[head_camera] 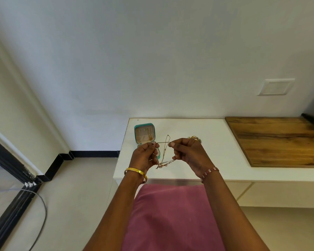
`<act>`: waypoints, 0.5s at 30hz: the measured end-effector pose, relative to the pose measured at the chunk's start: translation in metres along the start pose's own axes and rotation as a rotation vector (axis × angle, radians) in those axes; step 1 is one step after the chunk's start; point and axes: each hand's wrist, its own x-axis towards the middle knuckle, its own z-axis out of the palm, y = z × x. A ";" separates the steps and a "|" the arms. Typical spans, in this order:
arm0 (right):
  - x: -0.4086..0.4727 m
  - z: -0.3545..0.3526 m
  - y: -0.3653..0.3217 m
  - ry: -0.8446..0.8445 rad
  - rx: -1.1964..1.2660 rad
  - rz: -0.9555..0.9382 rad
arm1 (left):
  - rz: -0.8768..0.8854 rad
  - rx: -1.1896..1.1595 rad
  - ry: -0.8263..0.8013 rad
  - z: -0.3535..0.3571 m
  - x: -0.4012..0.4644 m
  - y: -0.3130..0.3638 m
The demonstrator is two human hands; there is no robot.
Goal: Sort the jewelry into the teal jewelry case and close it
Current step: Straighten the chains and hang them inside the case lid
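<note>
Pinching a thin gold necklace [164, 156] between them, left hand [143, 156] and right hand [188, 154] each keep a closed grip. Both hover above the bench [216, 142]. Beside them the teal jewelry case [144, 133] lies open.

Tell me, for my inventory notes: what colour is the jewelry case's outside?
Teal, on the case; seen in the head view.

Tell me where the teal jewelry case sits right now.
In the head view, the teal jewelry case sits open near the white counter's left end, just behind the left hand, which partly hides it.
</note>
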 end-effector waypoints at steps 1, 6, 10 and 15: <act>0.004 0.002 0.002 0.023 -0.049 -0.007 | 0.007 0.011 0.016 -0.002 0.003 -0.001; 0.026 0.015 0.010 0.128 -0.219 -0.071 | 0.033 0.098 0.058 -0.015 0.024 -0.007; 0.047 0.025 0.014 0.158 -0.288 -0.123 | 0.084 0.224 0.131 -0.024 0.042 -0.011; 0.078 0.034 0.022 0.173 -0.369 -0.119 | 0.112 0.337 0.217 -0.034 0.069 -0.018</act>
